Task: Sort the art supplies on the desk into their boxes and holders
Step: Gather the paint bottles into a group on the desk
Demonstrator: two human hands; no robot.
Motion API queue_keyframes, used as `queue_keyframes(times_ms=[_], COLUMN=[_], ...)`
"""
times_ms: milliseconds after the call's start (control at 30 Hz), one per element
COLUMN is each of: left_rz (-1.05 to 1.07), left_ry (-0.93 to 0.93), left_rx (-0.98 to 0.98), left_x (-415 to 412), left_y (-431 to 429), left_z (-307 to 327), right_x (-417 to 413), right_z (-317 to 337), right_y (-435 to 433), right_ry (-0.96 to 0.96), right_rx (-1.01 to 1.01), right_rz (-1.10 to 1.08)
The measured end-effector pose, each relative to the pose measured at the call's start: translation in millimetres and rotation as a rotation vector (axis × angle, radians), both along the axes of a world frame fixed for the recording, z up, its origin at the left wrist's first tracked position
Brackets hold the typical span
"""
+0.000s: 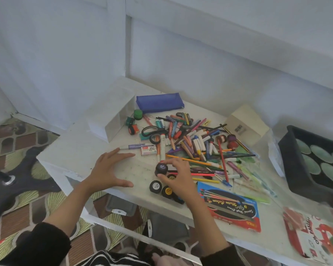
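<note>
Left of centre, the left hand (108,169) is spread wide over the desk (75,150), holding nothing. Just above it in the frame stands a white holder (112,120). At the frame's centre the right hand (178,177) pinches a black jar (161,169) between thumb and fingertips, with two more jars (155,186) just below. To the right lies a pile (196,143) of pens and crayons, then a brush pack (231,206) at lower right and a black tray (311,169) at the far right.
</note>
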State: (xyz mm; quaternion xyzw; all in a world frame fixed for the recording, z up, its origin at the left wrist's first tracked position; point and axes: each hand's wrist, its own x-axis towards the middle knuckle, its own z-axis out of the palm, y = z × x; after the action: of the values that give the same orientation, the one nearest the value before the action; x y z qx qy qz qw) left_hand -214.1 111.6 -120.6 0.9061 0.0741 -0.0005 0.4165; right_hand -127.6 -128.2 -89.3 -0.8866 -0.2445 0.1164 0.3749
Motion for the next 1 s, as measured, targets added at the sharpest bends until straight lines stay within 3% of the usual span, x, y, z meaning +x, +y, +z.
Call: queue_keyframes(times_ms=[100,433,733,1000], left_rz=[-0.003,-0.008,0.004,0.008], left_ry=[-0.025,-0.020,-0.025,-0.011], left_rx=[0.003,0.027,0.045,0.056], left_x=[-1.0,-0.3,0.7,1.1], left_y=[0.0,0.2,2.5,0.7], left_z=[3.5,1.5,-6.4,-3.1], right_x=[-4.9,-11.3,-11.5,-8.5], right_z=[-6.8,-8.5,-10.7,-9.2], right_y=[2.6,1.5,2.3,0.6], right_ry=[-0.136,-0.210,-0.192,-0.200], right_rx=[-0.106,-0.089,-0.032,-0.136], right_rz=[0.034,0.064,0.003,0.081])
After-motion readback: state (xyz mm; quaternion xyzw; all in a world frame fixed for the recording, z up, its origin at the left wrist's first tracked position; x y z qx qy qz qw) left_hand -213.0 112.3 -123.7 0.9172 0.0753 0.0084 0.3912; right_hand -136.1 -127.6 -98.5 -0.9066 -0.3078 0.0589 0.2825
